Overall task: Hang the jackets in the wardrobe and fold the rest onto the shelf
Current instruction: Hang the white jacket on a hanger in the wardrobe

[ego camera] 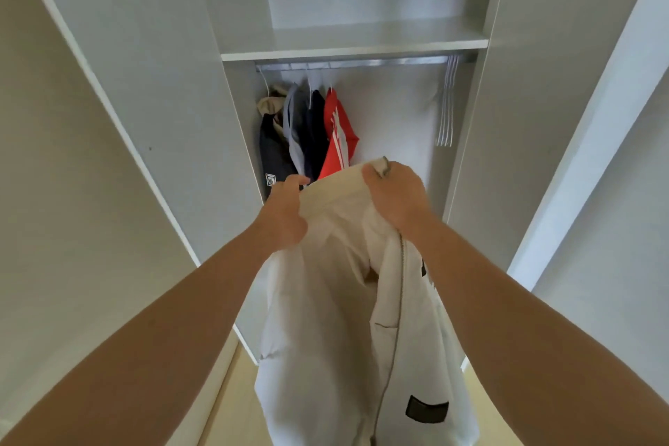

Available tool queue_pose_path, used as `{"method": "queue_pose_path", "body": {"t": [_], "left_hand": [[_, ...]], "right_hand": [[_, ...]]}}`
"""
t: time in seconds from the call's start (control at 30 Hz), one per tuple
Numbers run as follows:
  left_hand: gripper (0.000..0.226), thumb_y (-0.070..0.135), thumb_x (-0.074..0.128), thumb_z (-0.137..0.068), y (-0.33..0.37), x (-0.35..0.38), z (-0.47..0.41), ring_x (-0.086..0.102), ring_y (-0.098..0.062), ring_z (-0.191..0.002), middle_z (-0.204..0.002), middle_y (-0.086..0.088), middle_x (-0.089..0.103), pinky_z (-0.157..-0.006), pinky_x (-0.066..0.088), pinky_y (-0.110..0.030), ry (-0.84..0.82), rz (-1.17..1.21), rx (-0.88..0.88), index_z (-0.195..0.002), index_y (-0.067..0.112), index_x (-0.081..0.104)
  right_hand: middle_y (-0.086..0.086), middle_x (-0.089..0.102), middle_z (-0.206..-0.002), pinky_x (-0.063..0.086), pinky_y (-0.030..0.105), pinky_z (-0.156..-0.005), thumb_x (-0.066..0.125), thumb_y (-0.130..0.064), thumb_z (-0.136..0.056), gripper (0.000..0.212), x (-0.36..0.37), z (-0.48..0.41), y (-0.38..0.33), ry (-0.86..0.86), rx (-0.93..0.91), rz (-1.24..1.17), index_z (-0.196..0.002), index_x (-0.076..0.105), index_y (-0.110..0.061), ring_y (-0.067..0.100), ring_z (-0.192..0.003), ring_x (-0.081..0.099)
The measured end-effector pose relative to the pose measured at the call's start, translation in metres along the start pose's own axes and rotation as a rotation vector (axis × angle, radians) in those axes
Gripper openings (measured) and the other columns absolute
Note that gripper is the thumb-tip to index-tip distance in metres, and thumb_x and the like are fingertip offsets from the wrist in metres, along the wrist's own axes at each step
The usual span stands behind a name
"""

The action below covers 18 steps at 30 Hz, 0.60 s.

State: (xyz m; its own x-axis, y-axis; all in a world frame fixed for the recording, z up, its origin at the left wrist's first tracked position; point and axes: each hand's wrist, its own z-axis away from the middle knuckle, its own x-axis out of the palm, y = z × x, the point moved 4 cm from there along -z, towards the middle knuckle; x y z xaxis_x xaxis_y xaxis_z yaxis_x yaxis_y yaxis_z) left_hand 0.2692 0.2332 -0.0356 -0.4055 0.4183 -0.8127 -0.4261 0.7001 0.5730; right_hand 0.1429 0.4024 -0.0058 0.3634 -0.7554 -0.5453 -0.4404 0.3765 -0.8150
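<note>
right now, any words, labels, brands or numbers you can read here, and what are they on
Nothing here reads clearly.
Dark patch on the cream zip jacket: blurred, no letters legible.
Dark print at that jacket's right edge: mostly hidden, unreadable.
White badge on the dark hanging jacket: too small to read.

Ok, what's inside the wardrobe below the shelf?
On the rail, several garments hang bunched at the left, the red jacket outermost. Empty white hangers hang at the right end. The held cream jacket hides the lower part of the wardrobe.
</note>
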Motion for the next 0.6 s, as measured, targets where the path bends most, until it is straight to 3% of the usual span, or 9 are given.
{"method": "queue_pose_path", "body": {"t": [0.1, 0.17, 0.23, 0.3, 0.37, 0.4, 0.47, 0.53, 0.6], "left_hand": [[0.054, -0.003, 0.061, -0.083, 0.007, 0.017, -0.048, 0.058, -0.013, -0.096, -0.118, 0.002, 0.059, -0.076, 0.052, -0.024, 0.003, 0.051, -0.022, -0.13, 0.022, 0.055], [0.053, -0.008, 0.055, -0.08, 0.017, 0.023, -0.076, 0.058, -0.011, -0.094, -0.107, 0.01, 0.062, -0.073, 0.048, -0.021, 0.009, 0.155, -0.068, -0.123, 0.023, 0.062], [0.056, -0.015, 0.055, -0.073, 0.028, 0.026, -0.103, 0.064, -0.017, -0.097, -0.103, 0.006, 0.067, -0.076, 0.054, -0.028, -0.036, 0.329, -0.094, -0.116, 0.018, 0.068], [0.06, -0.027, 0.054, -0.066, 0.041, 0.03, -0.128, 0.067, -0.023, -0.097, -0.102, -0.002, 0.071, -0.078, 0.056, -0.035, -0.125, 0.532, -0.085, -0.107, 0.014, 0.068], [0.065, -0.037, 0.051, -0.062, 0.056, 0.035, -0.151, 0.069, -0.024, -0.091, -0.096, -0.004, 0.072, -0.075, 0.058, -0.037, -0.263, 0.672, -0.059, -0.104, 0.01, 0.064], [0.065, -0.039, 0.052, -0.061, 0.064, 0.039, -0.163, 0.07, -0.024, -0.09, -0.095, -0.006, 0.072, -0.074, 0.059, -0.037, -0.329, 0.704, -0.033, -0.103, 0.008, 0.062], [0.063, -0.038, 0.055, -0.06, 0.075, 0.047, -0.19, 0.07, -0.022, -0.091, -0.1, -0.009, 0.072, -0.073, 0.059, -0.036, -0.407, 0.683, 0.024, -0.101, 0.01, 0.061], [0.06, -0.034, 0.058, -0.061, 0.08, 0.054, -0.21, 0.068, -0.019, -0.093, -0.103, -0.007, 0.071, -0.072, 0.056, -0.034, -0.39, 0.613, 0.073, -0.098, 0.013, 0.061], [0.051, -0.023, 0.068, -0.063, 0.078, 0.063, -0.238, 0.067, -0.018, -0.093, -0.103, -0.002, 0.071, -0.071, 0.054, -0.031, -0.347, 0.5, 0.12, -0.095, 0.017, 0.063]], "right_hand": [[-0.004, 0.059, -0.091, 0.042, 0.024, -0.057, 0.048, -0.031, -0.096, 0.017, 0.01, -0.045, 0.008, -0.251, -0.012, 0.053, -0.108, 0.054, -0.022, 0.012, -0.069, 0.055], [-0.005, 0.06, -0.091, 0.045, 0.027, -0.061, 0.054, -0.04, -0.091, 0.022, 0.012, -0.071, 0.015, -0.28, -0.028, 0.098, -0.104, 0.056, -0.022, 0.015, -0.075, 0.057], [-0.007, 0.062, -0.1, 0.042, 0.025, -0.069, 0.061, -0.066, -0.078, 0.055, 0.011, -0.095, 0.03, -0.33, -0.011, 0.182, -0.113, 0.056, -0.024, 0.016, -0.089, 0.06], [-0.007, 0.059, -0.133, 0.041, 0.024, -0.082, 0.066, -0.085, -0.062, 0.11, 0.012, -0.111, 0.049, -0.462, 0.023, 0.266, -0.15, 0.034, -0.026, 0.02, -0.115, 0.06], [-0.015, 0.055, -0.138, 0.041, 0.024, -0.087, 0.07, -0.083, -0.063, 0.118, 0.014, -0.122, 0.064, -0.548, 0.033, 0.276, -0.157, 0.017, -0.036, 0.016, -0.121, 0.058], [-0.021, 0.058, -0.124, 0.044, 0.023, -0.085, 0.071, -0.08, -0.065, 0.103, 0.016, -0.129, 0.07, -0.555, 0.038, 0.244, -0.152, 0.03, -0.041, 0.012, -0.113, 0.061], [-0.019, 0.068, -0.09, 0.051, 0.022, -0.071, 0.067, -0.07, -0.07, 0.05, 0.019, -0.149, 0.082, -0.494, 0.086, 0.167, -0.109, 0.064, -0.04, 0.011, -0.087, 0.068], [-0.009, 0.062, -0.066, 0.047, 0.024, -0.06, 0.063, -0.054, -0.077, 0.028, 0.015, -0.168, 0.087, -0.392, 0.15, 0.125, -0.076, 0.061, -0.026, 0.015, -0.066, 0.061], [-0.007, 0.05, -0.053, 0.038, 0.023, -0.049, 0.063, -0.042, -0.081, 0.031, 0.004, -0.19, 0.093, -0.247, 0.237, 0.073, -0.062, 0.051, -0.02, 0.015, -0.054, 0.049]]}}
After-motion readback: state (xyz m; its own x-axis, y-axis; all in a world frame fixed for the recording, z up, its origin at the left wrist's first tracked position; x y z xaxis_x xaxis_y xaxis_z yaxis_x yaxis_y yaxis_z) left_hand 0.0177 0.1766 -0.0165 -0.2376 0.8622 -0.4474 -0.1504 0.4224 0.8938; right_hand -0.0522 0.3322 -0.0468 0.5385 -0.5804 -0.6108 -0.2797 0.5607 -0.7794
